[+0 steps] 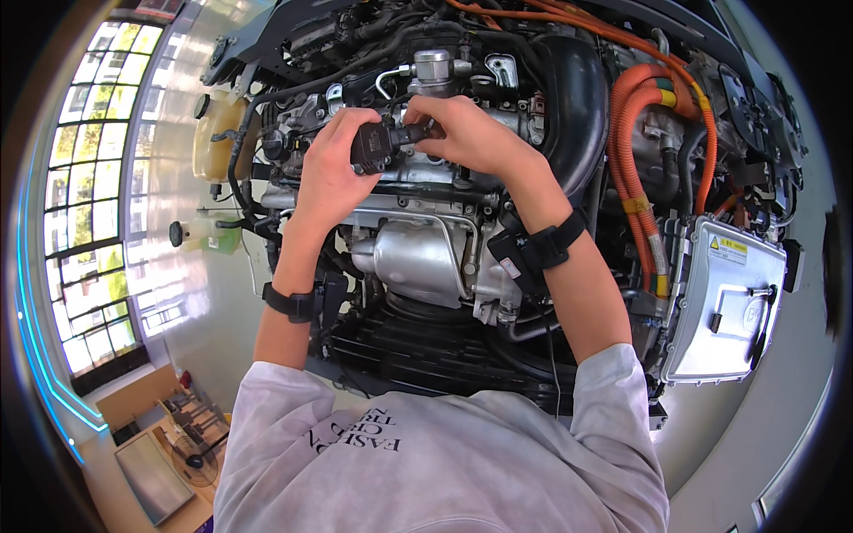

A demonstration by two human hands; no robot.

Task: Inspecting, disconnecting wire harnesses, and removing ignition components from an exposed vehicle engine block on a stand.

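black part (373,147) is between the hands, above the engine (419,258). left hand (331,169) is curled round its broad left end; right hand (468,133) pinches its narrow right end. neither is clearly nearer. long axis runs left-right, narrow end pointing right, slightly far.

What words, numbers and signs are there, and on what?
Shirt: big dark letters, which I won't copy out.
Silver box: yellow-and-white sticker with a warning triangle; its print is too small.
Orange cable: pale label, too small.
Black wristband box: white label, too small.
Black part in the left hand: faint marks, too blurred to read.
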